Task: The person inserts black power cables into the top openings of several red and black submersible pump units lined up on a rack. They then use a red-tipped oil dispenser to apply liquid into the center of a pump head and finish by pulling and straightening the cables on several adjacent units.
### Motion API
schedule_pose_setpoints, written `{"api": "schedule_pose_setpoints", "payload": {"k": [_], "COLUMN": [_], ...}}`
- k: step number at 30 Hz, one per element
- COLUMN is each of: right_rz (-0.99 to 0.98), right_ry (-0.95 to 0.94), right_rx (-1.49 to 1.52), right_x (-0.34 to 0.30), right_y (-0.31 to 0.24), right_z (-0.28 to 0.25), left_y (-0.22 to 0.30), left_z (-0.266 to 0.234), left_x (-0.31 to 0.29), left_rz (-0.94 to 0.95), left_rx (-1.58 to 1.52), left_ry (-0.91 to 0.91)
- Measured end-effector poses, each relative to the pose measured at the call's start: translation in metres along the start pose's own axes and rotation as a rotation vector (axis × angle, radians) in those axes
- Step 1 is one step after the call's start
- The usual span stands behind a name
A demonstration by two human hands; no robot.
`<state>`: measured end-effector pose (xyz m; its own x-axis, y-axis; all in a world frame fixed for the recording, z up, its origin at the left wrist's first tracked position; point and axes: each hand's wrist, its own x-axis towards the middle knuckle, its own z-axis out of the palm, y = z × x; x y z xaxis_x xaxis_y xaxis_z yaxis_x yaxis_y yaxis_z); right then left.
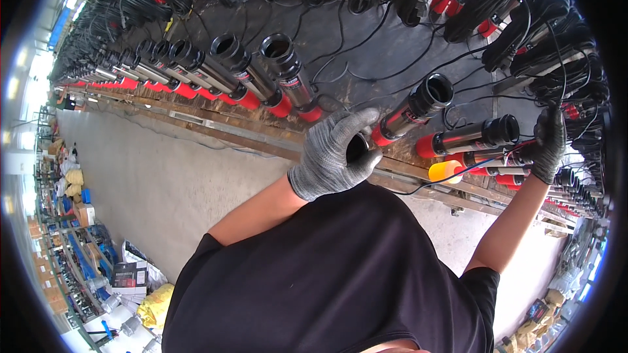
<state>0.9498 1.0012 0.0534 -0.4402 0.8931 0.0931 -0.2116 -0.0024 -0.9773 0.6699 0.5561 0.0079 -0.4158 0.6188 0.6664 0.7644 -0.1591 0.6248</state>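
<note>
My left hand (333, 153), in a grey knit glove, curls its fingers and thumb round the black open top of a pump (357, 149); the rest of that pump is hidden below the hand. At the right, my gloved right hand (549, 144) is closed on thin red and dark wires (505, 155), which trail back toward my body. Between my hands, a steel pump (418, 108) with a red base and black mouth stands on the bench. Beside it another steel pump (471, 137) leans toward the right hand.
A row of similar pumps (239, 72) lines the bench's near edge at left, and more continue at right. Coiled black cables (484, 0) crowd the far side. Loose leads cross the dark bench top (373, 46). A yellow-orange cylinder (446, 171) sits near the edge. Boxes (129, 276) lie behind.
</note>
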Motion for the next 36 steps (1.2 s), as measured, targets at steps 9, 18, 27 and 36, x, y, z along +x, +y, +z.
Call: {"api": "schedule_pose_setpoints", "payload": {"k": [9, 18, 27, 36], "right_rz": [-0.086, -0.211, -0.098, 0.066], "right_ry": [0.007, -0.301, 0.0, 0.187], "right_rx": [-0.054, -0.218, 0.459, -0.072], "right_x": [-0.004, -0.041, -0.04, 0.007], "right_y": [0.004, -0.025, -0.058, -0.1], "right_z": [-0.014, 0.03, 0.016, -0.003], "left_y": [0.0, -0.018, -0.04, -0.051], "left_z": [0.001, -0.005, 0.025, 0.025], "left_x": [0.007, 0.053, 0.114, 0.105], "left_rz": [-0.012, 0.0, -0.018, 0.054], "left_rx": [0.038, 0.221, 0.46, 0.407], "left_ry": [-0.02, -0.064, -0.109, -0.019]}}
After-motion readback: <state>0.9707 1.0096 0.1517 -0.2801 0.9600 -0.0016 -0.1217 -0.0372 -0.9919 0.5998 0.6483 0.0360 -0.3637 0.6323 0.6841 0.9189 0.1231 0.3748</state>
